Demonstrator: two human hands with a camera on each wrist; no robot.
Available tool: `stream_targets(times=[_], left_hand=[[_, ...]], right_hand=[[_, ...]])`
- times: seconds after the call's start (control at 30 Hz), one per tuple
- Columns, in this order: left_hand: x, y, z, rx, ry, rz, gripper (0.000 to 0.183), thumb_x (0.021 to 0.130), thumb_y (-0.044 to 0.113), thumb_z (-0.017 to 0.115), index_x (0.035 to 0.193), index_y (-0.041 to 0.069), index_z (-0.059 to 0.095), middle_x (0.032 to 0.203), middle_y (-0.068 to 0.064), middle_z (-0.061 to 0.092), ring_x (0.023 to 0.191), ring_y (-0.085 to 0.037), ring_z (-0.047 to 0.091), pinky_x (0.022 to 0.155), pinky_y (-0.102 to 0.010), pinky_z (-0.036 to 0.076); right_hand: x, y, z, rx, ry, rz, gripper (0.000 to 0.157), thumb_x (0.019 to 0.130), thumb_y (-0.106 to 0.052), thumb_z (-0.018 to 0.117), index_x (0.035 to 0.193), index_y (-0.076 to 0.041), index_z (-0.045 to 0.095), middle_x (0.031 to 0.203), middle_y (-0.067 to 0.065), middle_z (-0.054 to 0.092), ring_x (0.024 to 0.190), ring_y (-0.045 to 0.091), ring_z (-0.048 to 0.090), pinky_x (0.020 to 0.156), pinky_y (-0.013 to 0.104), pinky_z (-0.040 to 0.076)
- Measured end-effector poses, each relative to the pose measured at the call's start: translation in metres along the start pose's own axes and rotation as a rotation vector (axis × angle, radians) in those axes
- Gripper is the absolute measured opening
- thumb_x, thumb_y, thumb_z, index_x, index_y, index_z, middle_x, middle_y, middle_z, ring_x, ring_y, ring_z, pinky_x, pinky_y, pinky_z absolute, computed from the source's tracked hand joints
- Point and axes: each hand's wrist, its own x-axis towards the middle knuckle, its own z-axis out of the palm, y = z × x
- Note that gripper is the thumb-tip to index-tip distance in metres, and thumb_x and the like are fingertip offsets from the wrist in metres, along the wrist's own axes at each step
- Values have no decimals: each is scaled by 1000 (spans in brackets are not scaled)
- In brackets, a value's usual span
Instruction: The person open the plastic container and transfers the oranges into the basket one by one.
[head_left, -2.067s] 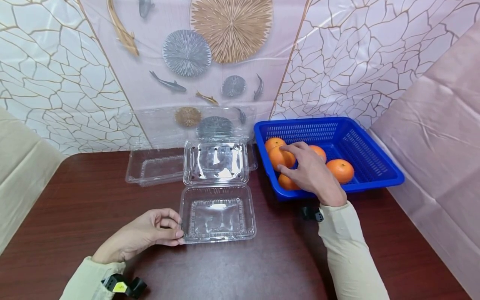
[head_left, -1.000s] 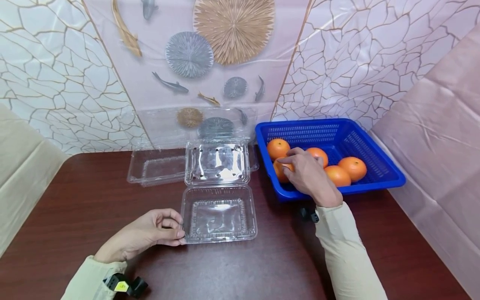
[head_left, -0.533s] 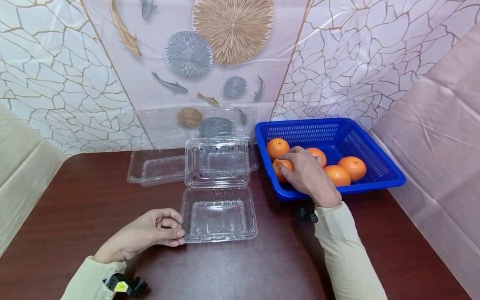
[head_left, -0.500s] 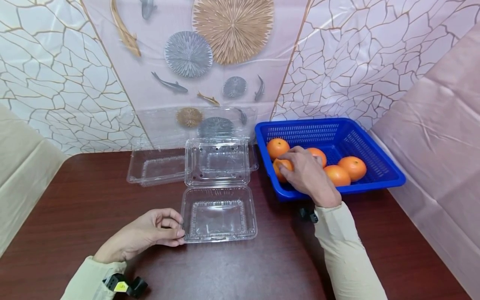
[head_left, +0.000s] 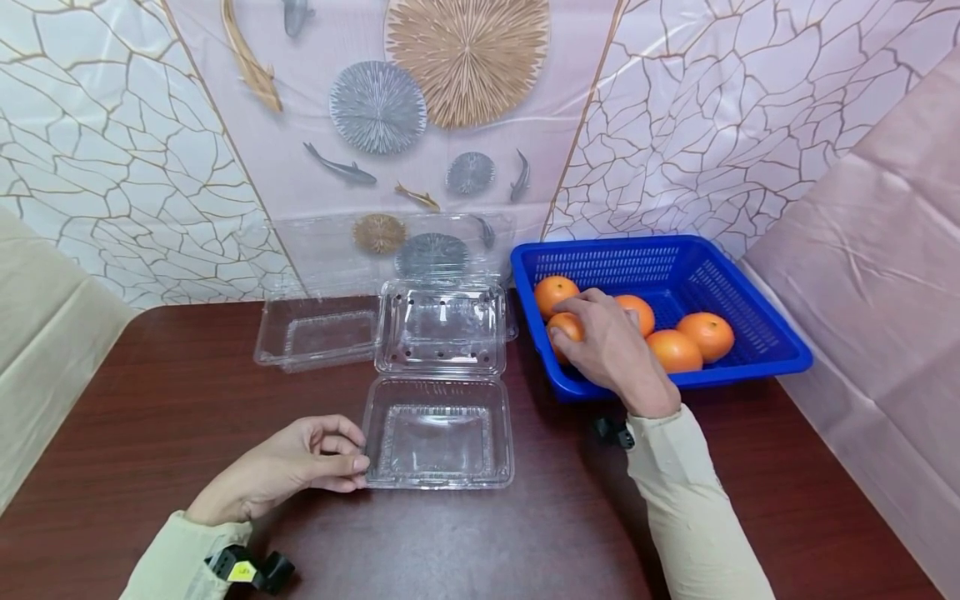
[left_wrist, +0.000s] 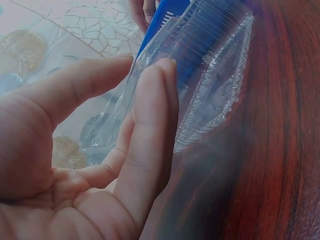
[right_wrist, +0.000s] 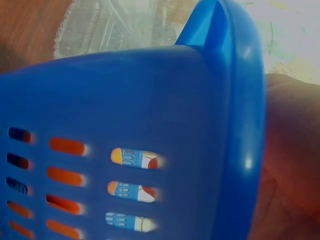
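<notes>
At the near left corner of an opened clear plastic clamshell container (head_left: 437, 442), my left hand (head_left: 303, 462) pinches the rim between thumb and fingers. The left wrist view shows that hand (left_wrist: 105, 145) close up against the container's wall (left_wrist: 215, 75). Inside the blue basket (head_left: 757, 333), my right hand (head_left: 611, 346) curls its thumb and fingers round an orange (head_left: 564, 333) by the left wall. Other oranges lie around it: one behind (head_left: 556, 296), and two to the right (head_left: 674, 351). From the right wrist, the basket's wall (right_wrist: 150, 85) hides most of the hand (right_wrist: 292, 150).
The container's raised lid (head_left: 442, 329) leans back behind its base. More clear containers (head_left: 322, 329) stand against the patterned backdrop (head_left: 465, 100). Everything stands on a dark brown table (head_left: 420, 550).
My right hand has moved from the upper oranges down to the front-left one and holds it. One orange has shifted right in the basket. The container's lid has tilted slightly; my left hand stays put.
</notes>
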Motion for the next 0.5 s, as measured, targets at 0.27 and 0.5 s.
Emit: stream_targets(times=[0.27,0.5], left_hand=[[-2,1,-1,58,47,-14,20,98,11,68,110,2,55,90,1,73,85,-13,73,82,-32,65],[-3,3,-3,164,147,-23,29,106,19,56,120,-6,54,103,-7,67,96,-17,66,85,-33,64]], right_hand=[[-1,-2,0,-12,19,-15,38,98,-29,61,130,-9,67,129,17,63,119,33,57,80,48,41],[-1,-7,-1,-16,32,-25,47,100,-40,63,134,-7,64,132,19,61,120,38,57,90,53,46]])
